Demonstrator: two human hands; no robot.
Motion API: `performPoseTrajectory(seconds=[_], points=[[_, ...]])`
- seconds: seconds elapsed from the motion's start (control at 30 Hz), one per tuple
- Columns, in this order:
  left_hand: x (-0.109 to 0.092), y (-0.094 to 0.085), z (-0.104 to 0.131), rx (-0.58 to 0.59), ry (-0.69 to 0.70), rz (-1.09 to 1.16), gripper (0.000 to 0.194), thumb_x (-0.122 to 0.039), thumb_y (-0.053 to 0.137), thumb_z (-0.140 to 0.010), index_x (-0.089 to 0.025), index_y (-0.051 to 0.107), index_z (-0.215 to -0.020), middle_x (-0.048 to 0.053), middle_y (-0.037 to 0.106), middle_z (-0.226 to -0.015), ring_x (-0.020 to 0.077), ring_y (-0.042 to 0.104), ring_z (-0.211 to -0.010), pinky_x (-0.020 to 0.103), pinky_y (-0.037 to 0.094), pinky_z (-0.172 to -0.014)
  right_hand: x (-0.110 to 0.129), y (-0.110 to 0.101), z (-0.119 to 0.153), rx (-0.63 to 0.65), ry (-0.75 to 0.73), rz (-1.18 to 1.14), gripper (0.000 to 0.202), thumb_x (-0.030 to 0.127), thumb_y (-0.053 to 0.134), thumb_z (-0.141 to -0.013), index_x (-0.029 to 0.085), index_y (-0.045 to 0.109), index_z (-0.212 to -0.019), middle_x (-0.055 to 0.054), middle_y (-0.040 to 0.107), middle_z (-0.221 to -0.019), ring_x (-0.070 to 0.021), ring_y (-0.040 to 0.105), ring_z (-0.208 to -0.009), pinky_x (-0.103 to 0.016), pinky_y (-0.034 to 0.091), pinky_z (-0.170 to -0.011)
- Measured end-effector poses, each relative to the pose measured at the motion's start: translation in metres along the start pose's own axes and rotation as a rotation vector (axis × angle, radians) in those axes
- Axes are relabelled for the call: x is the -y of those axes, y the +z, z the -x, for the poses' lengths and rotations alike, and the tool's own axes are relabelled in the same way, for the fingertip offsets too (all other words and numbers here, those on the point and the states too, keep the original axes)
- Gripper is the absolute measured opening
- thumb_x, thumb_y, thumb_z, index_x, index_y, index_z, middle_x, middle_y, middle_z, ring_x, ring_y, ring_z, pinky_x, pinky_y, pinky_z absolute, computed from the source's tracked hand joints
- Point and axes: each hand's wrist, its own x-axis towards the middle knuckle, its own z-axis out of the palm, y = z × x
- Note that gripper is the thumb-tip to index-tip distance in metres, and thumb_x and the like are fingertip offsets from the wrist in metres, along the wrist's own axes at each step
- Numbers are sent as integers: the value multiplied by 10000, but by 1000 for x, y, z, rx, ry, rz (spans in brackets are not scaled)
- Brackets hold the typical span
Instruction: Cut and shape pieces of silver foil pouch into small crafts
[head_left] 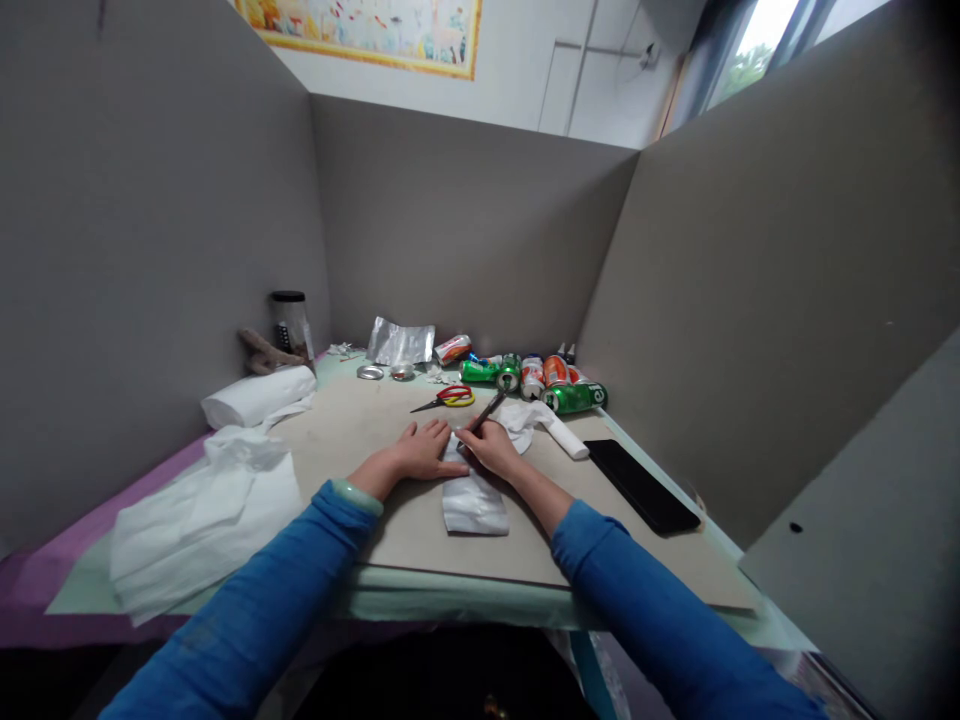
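Note:
On the board in front of me lies a silvery metal sheet (pixel 475 506), like the opened-out wall of a drinks can. My left hand (pixel 421 452) lies flat with fingers stretched, its fingertips and thumb on the sheet's left edge. My right hand (pixel 489 446) is closed around a dark pen (pixel 491 410), tilted with its upper end to the right and its lower end at the sheet. The tip is partly hidden by the fingers. Just beyond my hands rest scissors (pixel 454 396) with red and yellow handles. Crumpled white tissue (pixel 517 425) lies right of the pen.
Several drinks cans (pixel 574 398) lie at the back right, near a metal sheet (pixel 401 342) and can ends (pixel 370 372). A black flat case (pixel 641 485) lies at the right. White bags (pixel 206 515), a white roll (pixel 259 395) and a jar (pixel 292 325) occupy the left. Grey partitions (pixel 465 220) enclose the table.

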Motion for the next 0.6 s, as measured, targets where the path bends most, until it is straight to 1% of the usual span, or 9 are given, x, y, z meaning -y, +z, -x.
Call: performPoseTrajectory(seconds=[0.1,0.17,0.37,0.6], points=[[2,1,0,-1,-6,1,970,-779,326,-750,-135,150,-1454,174,96,-1513,288,92,-1393,511,111,-1085,2,-1,0,7,5,23,262,370,537,-806,154,605,-673,-22,638,-597,-142,587,-602,-213,399,-558],[2,1,0,2,-1,5,964,-777,322,-753,-147,133,-1458,163,85,-1516,284,86,-1395,512,112,-1084,3,-1,0,10,5,38,269,371,535,-808,151,606,-669,-25,639,-602,-143,588,-609,-213,399,-563],[-1,-3,2,9,19,-8,888,-749,328,-777,-190,181,-1450,115,194,-1506,295,130,-1384,526,125,-1076,2,0,1,10,0,48,275,386,527,-816,149,620,-711,-27,644,-610,-144,596,-621,-215,408,-578],[-2,-3,2,-3,24,-6,877,-739,346,-779,-184,211,-1444,117,209,-1502,294,146,-1379,523,124,-1076,0,0,0,10,24,2,270,390,536,-803,151,617,-708,-26,644,-606,-140,590,-602,-216,408,-568]])
